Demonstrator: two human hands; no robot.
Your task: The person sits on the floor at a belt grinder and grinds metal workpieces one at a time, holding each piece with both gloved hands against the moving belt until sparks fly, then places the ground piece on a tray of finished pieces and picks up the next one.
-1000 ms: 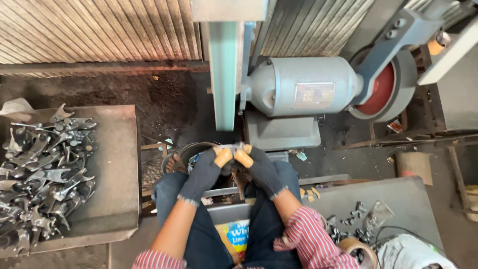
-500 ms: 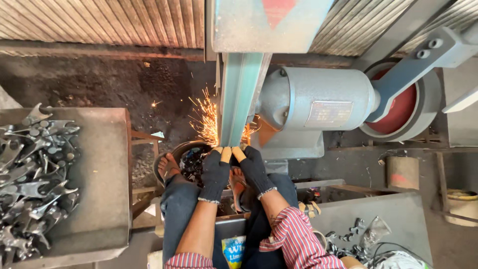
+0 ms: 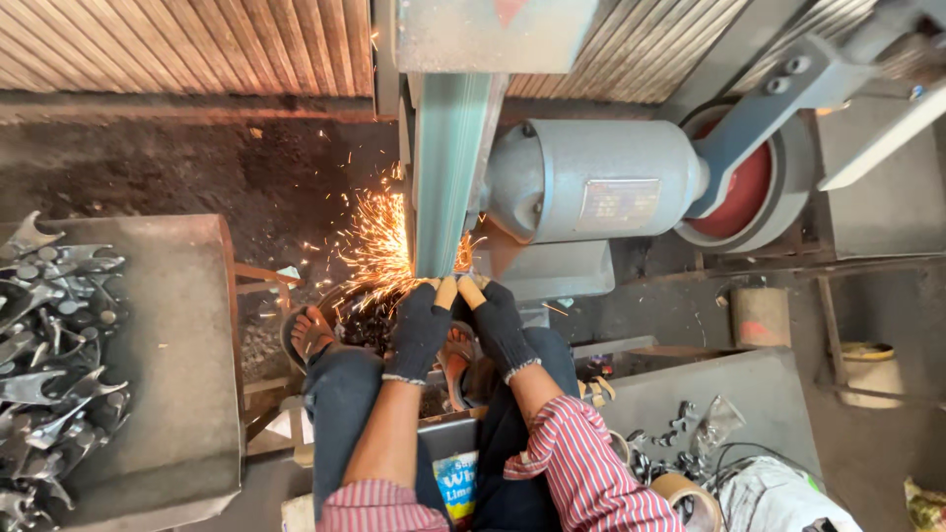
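Two gloved hands [image 3: 458, 320] press against upright belt [image 3: 448, 177].

the scene is lit by even, soft daylight, bright enough to show colour everywhere, with no hard shadows. the brightest spot is the spray of orange sparks [image 3: 379, 246], which glows and slightly washes out at its core beside the grinding belt [image 3: 448, 167]. the dark ground behind it stays dim and grainy. the wide lens bends straight lines near the frame edges, and the corners look stretched. pale glare lies on the grey motor housing [image 3: 591, 182]. focus is fairly sharp overall.
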